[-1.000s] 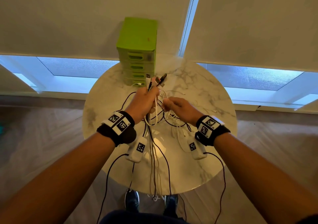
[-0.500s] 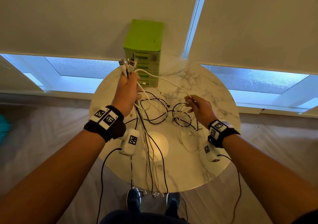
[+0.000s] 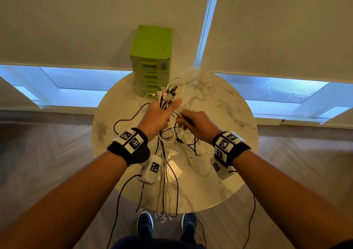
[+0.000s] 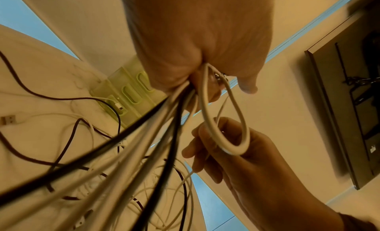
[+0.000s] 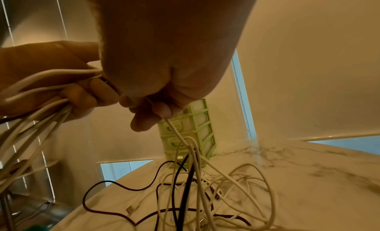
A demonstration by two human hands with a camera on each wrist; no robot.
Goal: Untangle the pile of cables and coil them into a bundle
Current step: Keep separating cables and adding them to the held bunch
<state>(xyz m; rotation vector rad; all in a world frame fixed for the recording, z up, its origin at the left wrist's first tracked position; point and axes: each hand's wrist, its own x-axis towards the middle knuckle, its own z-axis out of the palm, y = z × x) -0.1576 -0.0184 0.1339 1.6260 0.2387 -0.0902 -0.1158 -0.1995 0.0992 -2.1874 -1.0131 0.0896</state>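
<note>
Left hand (image 3: 159,116) grips cables (image 3: 165,97) lower now (plugs up); right hand (image 3: 194,123) has closed in, pinching a white cable (image 5: 176,132).

- A green drawer unit (image 3: 150,61) is standing at the far edge of a round marble desk (image 3: 219,103).
- Pale roller blinds (image 3: 277,29) are hanging behind it.
- A dark wall-mounted panel (image 4: 345,88) is showing at right.
- Dark shoes (image 3: 145,224) are resting on wood flooring (image 3: 47,153).
</note>
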